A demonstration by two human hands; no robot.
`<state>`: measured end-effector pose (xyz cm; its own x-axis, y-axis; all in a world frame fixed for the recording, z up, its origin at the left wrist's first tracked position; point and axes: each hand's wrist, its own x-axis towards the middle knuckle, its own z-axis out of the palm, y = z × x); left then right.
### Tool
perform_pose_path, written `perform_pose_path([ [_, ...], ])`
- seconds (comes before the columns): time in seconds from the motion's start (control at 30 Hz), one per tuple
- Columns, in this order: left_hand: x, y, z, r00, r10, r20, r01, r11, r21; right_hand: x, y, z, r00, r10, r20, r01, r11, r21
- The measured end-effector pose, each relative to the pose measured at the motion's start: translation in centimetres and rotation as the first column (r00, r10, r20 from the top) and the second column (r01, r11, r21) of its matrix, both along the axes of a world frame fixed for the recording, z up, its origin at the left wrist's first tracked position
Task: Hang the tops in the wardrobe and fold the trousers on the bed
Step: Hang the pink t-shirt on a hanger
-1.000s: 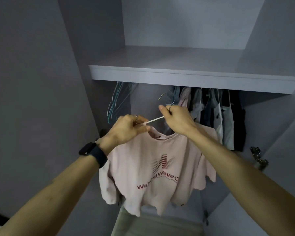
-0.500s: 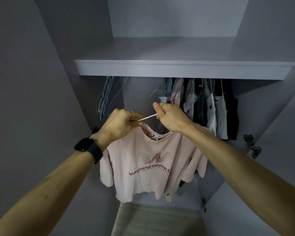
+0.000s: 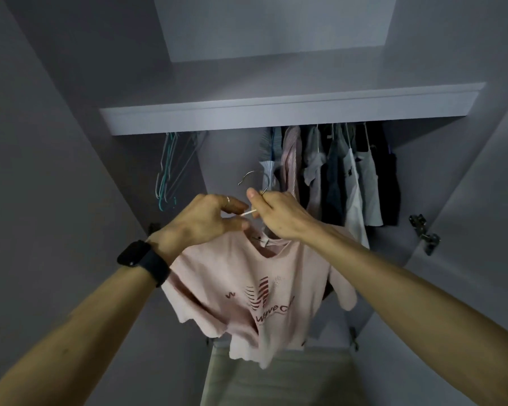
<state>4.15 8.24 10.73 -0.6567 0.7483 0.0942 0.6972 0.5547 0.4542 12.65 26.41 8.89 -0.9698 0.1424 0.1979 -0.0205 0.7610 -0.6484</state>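
The open wardrobe (image 3: 226,153) fills the frame, its shelf (image 3: 276,115) crossing the upper middle. At centre, below the shelf, hangs a pink printed T-shirt (image 3: 223,276) on a white wire hanger (image 3: 249,212). A row of hung clothes (image 3: 335,177) sits upper right and empty hangers (image 3: 170,171) upper left. The right hand (image 3: 279,215) grips the hanger's neck under its free hook. The left hand (image 3: 200,221), above a black watch (image 3: 143,260), pinches the hanger's arm at the collar.

**Gap under the wardrobe shelf (image 3: 276,112)**

Open stretch is lying between empty hangers (image 3: 170,171) bunched at left and hung clothes (image 3: 335,171) crowding the right half. Shelf edge is overhanging it all; the rail is hiding behind it.
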Motion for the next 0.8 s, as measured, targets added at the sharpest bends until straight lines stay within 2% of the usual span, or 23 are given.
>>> perform_pose_path([
  [0.1, 0.4, 1.3, 0.1, 0.999, 0.009, -0.045, -0.005, 0.995, 0.101, 0.5, 0.0, 0.0, 0.999, 0.025, -0.031, -0.030, 0.985, -0.172],
  [0.17, 0.5, 1.4, -0.1, 0.998, 0.044, -0.048, -0.040, 0.995, 0.090, 1.3, 1.7, -0.8, 0.990, -0.055, -0.128, 0.025, 0.975, -0.221],
  [0.23, 0.3, 0.8, -0.5, 0.994, 0.097, -0.054, -0.092, 0.992, 0.091, 2.6, 4.3, -2.3, 0.982, -0.106, -0.153, 0.086, 0.988, -0.132],
  [0.33, 0.3, -0.2, -1.4, 0.993, 0.121, -0.002, -0.120, 0.988, 0.101, 4.2, 5.8, -5.6, 0.999, -0.036, -0.026, 0.034, 0.997, -0.075],
  [0.47, 0.7, -0.4, -2.0, 0.993, 0.119, 0.014, -0.120, 0.988, 0.093, 4.1, 5.0, -8.1, 0.988, -0.037, -0.149, 0.046, 0.997, 0.056],
  [0.63, 0.8, 0.3, -1.8, 0.990, 0.114, 0.085, -0.120, 0.991, 0.065, 3.8, 3.9, -8.6, 0.968, -0.065, -0.243, 0.033, 0.990, -0.135],
  [0.73, 0.9, 0.4, -1.8, 0.988, 0.146, 0.039, -0.149, 0.985, 0.083, 3.6, 3.5, -8.5, 0.973, -0.038, -0.226, -0.012, 0.977, -0.214],
  [0.8, 0.6, -0.7, -2.2, 0.988, 0.152, 0.006, -0.152, 0.988, 0.025, 3.8, 3.9, -8.0, 0.972, -0.081, -0.220, 0.005, 0.946, -0.326],
])
